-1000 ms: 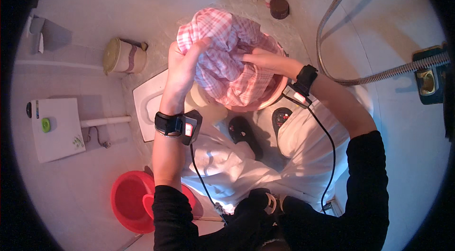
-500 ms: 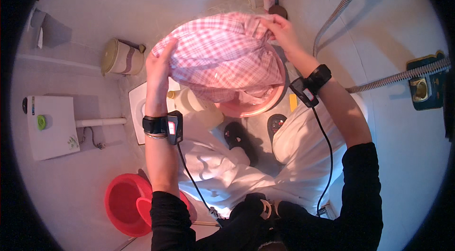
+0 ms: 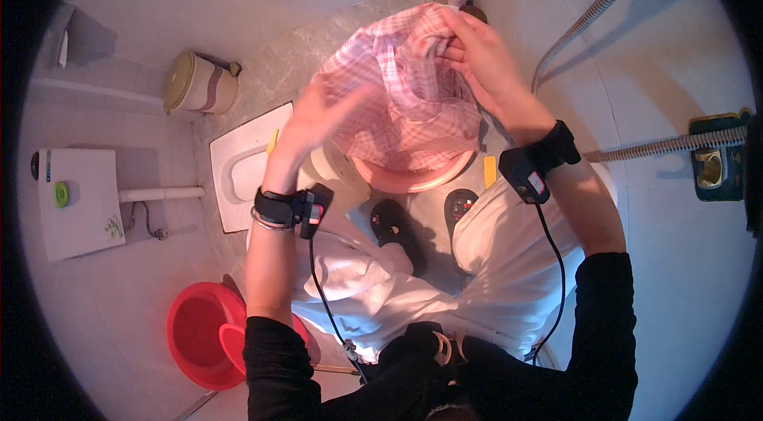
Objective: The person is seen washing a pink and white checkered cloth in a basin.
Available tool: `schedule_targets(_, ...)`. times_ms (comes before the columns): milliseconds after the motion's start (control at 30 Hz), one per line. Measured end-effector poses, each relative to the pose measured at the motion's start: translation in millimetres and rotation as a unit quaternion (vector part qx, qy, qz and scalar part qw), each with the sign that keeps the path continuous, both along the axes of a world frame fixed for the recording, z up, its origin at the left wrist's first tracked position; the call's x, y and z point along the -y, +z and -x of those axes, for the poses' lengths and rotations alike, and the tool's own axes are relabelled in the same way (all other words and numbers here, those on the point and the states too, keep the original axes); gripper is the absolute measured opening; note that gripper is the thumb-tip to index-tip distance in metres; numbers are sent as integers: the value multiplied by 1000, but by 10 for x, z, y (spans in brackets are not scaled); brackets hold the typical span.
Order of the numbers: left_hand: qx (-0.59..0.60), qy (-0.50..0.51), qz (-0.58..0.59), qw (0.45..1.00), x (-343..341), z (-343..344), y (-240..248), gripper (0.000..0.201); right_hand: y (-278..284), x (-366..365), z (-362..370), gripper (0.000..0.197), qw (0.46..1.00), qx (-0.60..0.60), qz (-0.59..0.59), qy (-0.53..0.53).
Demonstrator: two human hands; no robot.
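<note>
The blurred left hand (image 3: 311,117) is at the pink plaid garment's (image 3: 409,131) left side; whether it grips, I cannot tell. The garment hangs over a pink basin (image 3: 413,182), upper edge pinched by the right hand (image 3: 489,63).

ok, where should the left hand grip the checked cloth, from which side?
Take the checked cloth by its upper-left edge, probably from the left: floor shows past that edge, while the right hand pinches the upper-right end.
</note>
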State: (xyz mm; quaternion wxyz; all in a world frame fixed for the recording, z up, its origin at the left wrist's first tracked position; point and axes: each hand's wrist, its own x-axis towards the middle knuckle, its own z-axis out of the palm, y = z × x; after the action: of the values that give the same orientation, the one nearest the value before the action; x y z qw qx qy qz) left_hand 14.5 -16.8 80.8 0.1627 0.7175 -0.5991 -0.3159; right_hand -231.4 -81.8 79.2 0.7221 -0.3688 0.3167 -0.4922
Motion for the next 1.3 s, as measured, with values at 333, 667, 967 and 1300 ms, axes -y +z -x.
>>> schedule_targets(333, -73, -46, 116, 989, 137, 163, -563, 29, 95, 129, 72, 27, 995, 98, -5, 31)
schedule_targets(667, -433, 147, 213, 863, 80, 153, 117, 22, -69, 596, 559, 41, 976, 177, 117, -45)
schedule_targets(967, -567, 179, 163, 787, 159, 72, 223, 23, -616, 445, 345, 46, 925, -347, 147, 42)
schedule_targets(1300, -582, 153, 162, 782, 59, 243, 178, 23, -327, -265, -135, 68, 920, -204, -1, 335)
